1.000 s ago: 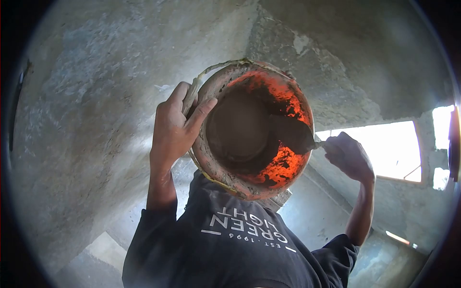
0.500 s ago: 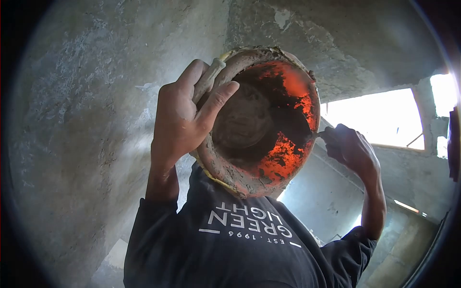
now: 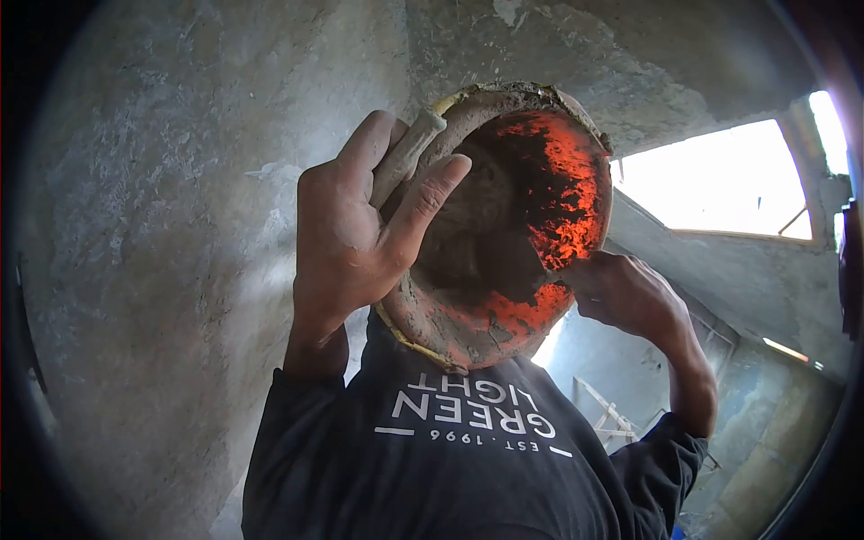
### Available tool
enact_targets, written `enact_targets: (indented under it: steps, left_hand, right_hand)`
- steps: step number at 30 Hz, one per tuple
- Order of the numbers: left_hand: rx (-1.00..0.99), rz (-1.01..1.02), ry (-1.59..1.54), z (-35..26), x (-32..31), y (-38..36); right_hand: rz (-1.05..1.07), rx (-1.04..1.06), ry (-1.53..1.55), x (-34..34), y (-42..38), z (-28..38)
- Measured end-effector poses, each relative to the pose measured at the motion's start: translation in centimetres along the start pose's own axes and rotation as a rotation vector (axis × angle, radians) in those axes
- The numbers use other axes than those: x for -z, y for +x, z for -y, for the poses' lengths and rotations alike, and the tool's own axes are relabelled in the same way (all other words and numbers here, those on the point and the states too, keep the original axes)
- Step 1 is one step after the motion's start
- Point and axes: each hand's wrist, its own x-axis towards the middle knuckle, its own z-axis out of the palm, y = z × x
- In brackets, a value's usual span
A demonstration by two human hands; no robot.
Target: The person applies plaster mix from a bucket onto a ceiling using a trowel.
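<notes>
A mortar-caked bucket (image 3: 468,333), orange inside with yellow showing at its rim, is tilted so its mouth faces me. My left hand (image 3: 360,216) is closed on its left side, thumb across the rim and fingers around a grey, mortar-smeared handle (image 3: 409,157). Grey residue coats the bottom and part of the inner wall. At the right rim my right hand (image 3: 630,292) is closed around a trowel (image 3: 515,268), its dark blade inside the bucket against the lower right wall. The trowel's handle is hidden in the fist.
A rough grey plastered wall (image 3: 180,225) stands close on my left. A bright window opening (image 3: 720,180) is at the upper right. Down on the right, a pale frame-like object (image 3: 607,409) stands behind my arm. My black shirt (image 3: 450,477) is just below the bucket.
My right hand has moved left and slightly down over the rim, pushing the trowel further into the bucket. Bucket and left hand have shifted slightly right in view.
</notes>
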Motion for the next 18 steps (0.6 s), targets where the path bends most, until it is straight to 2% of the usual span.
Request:
enact_targets:
  steps: [7,9,10,12,13,15,18]
  left_hand:
    - [0.037,-0.003,-0.011,0.0,-0.3,0.5]
    - [0.018,-0.019,-0.012,0.3,-0.5,0.4]
    - [0.023,-0.017,0.018,0.2,-0.6,0.2]
    - [0.028,-0.019,0.054,0.3,-0.4,0.2]
    - [0.058,-0.019,0.043,0.3,-0.3,0.3]
    - [0.078,-0.022,0.034,0.5,-0.1,0.6]
    - [0.060,-0.011,-0.001,0.6,0.0,0.7]
  right_hand:
    - [-0.206,0.244,0.055,-2.4,-0.3,-1.2]
    - [-0.092,0.230,0.074,-2.3,-0.6,-1.1]
    - [-0.100,0.235,0.076,-2.5,-1.0,-1.0]
    - [-0.072,0.121,0.140,-2.4,-1.3,-0.6]
    - [-0.080,0.130,0.140,-2.9,-1.1,-0.9]
    - [-0.156,0.293,0.181,-3.8,-0.4,-1.8]
    - [-0.108,0.285,0.292,-3.1,0.2,-1.7]
